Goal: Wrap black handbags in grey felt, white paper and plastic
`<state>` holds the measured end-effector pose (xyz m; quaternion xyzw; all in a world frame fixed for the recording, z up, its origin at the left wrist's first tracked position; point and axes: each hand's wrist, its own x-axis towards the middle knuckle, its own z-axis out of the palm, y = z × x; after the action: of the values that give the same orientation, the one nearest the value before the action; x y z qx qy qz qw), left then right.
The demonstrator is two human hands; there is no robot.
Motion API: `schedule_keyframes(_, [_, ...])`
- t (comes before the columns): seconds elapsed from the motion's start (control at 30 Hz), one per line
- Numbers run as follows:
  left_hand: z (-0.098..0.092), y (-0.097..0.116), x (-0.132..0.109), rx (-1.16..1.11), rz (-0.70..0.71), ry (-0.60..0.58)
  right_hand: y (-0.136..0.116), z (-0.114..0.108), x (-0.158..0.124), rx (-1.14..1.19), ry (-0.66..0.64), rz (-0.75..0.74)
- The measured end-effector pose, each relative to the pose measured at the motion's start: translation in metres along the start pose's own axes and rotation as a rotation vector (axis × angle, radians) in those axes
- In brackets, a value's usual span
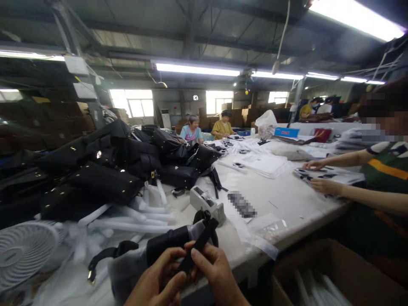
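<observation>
A short black strap (206,234) runs slantwise between my hands, pinched from both sides. My left hand (164,274) is closed on its lower end. Higher up, my right hand (214,265) grips the same strap with thumb and fingers. Just behind them lies a black bag (167,243), partly covered in translucent wrapping. From its left side a black strap with a gold metal clasp (91,276) hangs out. My fingers hide part of the bag and the strap's lower end.
A grey tape dispenser (207,202) stands beyond the bag. Black bags (105,180) pile up at left, near white wrapped tubes (127,223) and a white fan (27,253). At right, a co-worker's hands (325,186) work at the table (287,204), above a cardboard box (334,255).
</observation>
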<state>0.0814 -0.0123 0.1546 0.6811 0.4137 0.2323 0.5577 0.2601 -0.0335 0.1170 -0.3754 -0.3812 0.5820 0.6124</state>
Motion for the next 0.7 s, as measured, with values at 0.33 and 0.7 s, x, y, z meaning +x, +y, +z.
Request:
schedule_keyframes(0.33, [0.001, 0.047, 0.044, 0.31, 0.078, 0.02, -0.028, -0.033, 0.013, -0.039, 0.002, -0.13])
schedule_keyframes(0.7, [-0.024, 0.114, 0.118, 0.811, 0.246, 0.025, -0.033, -0.088, 0.069, -0.576, 0.025, -0.341])
